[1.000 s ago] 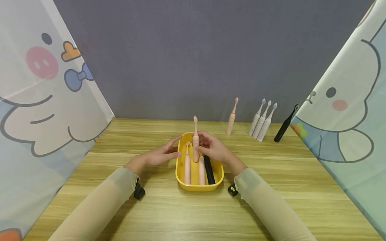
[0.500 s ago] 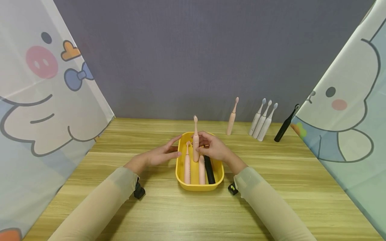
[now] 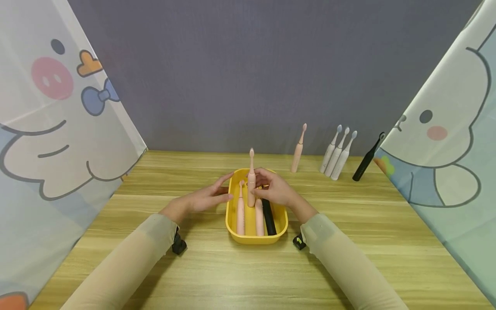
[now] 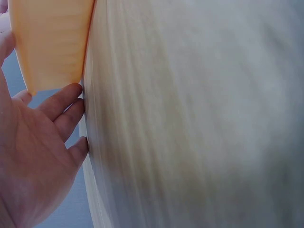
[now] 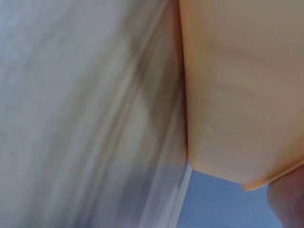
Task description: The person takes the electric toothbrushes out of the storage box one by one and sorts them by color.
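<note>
In the head view, my right hand [image 3: 277, 190] pinches a pink electric toothbrush [image 3: 251, 178] between thumb and fingers, brush head up, over the yellow bin [image 3: 255, 241]. Inside the bin lie a second pink toothbrush [image 3: 240, 217], another pink handle [image 3: 259, 217] and a black handle [image 3: 268, 217]; my right hand hides the upper ends of the last two. My left hand [image 3: 207, 199] is at the bin's left side, thumb at the rim and fingers spread loosely. The left wrist view shows those fingers [image 4: 66, 111] beside the bin's outer wall [image 4: 52, 45], low by the tabletop.
Toward the back right stand a pink toothbrush [image 3: 297, 153], several white ones including the rightmost white toothbrush [image 3: 341, 161], and a black toothbrush [image 3: 364, 163]. A grey panel [image 3: 248, 77] rises behind the wooden table [image 3: 186, 275]. Cartoon-printed cloths flank both sides.
The view shifts very slightly. Both hands, the held toothbrush and the bin keep their places.
</note>
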A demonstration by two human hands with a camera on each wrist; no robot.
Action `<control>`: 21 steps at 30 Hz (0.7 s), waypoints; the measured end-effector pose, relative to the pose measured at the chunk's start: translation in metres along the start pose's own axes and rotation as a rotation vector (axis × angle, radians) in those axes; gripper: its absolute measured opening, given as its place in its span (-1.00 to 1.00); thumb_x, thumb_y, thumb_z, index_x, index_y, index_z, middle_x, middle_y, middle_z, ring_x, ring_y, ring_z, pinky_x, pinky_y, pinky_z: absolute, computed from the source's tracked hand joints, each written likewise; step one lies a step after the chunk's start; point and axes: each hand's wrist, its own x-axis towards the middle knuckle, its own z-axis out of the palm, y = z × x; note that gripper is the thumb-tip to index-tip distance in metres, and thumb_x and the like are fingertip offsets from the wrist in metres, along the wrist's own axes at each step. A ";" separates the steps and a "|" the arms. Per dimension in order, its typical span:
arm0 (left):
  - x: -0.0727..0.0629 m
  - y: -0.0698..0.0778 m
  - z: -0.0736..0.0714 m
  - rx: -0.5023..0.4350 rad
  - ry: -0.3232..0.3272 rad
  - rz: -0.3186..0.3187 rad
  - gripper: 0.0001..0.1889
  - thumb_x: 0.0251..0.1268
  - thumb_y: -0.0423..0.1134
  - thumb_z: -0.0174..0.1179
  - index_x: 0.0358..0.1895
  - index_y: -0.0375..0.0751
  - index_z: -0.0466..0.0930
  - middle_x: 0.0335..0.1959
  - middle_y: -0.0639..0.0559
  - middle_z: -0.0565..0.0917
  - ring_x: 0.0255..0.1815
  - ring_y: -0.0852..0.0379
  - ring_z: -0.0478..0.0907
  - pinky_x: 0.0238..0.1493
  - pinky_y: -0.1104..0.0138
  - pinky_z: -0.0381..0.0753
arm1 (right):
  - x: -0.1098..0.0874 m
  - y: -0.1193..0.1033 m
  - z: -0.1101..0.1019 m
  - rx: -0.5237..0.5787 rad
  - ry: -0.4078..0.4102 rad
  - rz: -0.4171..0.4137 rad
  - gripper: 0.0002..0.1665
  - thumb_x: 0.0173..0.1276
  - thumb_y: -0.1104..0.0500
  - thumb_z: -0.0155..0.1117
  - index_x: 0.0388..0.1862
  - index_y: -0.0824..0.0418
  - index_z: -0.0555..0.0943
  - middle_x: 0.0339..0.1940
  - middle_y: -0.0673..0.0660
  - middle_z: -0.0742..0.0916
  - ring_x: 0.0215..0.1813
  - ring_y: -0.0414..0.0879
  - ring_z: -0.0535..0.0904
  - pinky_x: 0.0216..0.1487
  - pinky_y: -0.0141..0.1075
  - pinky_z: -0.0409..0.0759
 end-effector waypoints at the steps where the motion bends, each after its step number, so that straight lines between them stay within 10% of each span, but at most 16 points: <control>1: 0.000 0.000 0.000 0.000 -0.001 0.003 -0.09 0.72 0.28 0.07 0.83 0.41 -0.33 0.73 -0.27 0.33 0.75 -0.26 0.28 0.75 -0.30 0.16 | 0.000 0.000 0.000 -0.001 0.002 -0.002 -0.42 0.53 0.28 0.45 0.46 0.33 0.53 0.14 0.25 0.79 0.13 0.05 0.77 0.14 -0.14 0.77; 21: 0.000 0.000 0.000 -0.006 0.001 -0.005 -0.08 0.70 0.30 0.07 0.83 0.42 -0.34 0.73 -0.30 0.31 0.75 -0.30 0.27 0.73 -0.34 0.15 | -0.001 0.001 0.004 -0.040 0.056 -0.036 -0.42 0.54 0.29 0.46 0.49 0.30 0.60 0.11 0.28 0.84 0.12 0.10 0.80 0.19 -0.05 0.78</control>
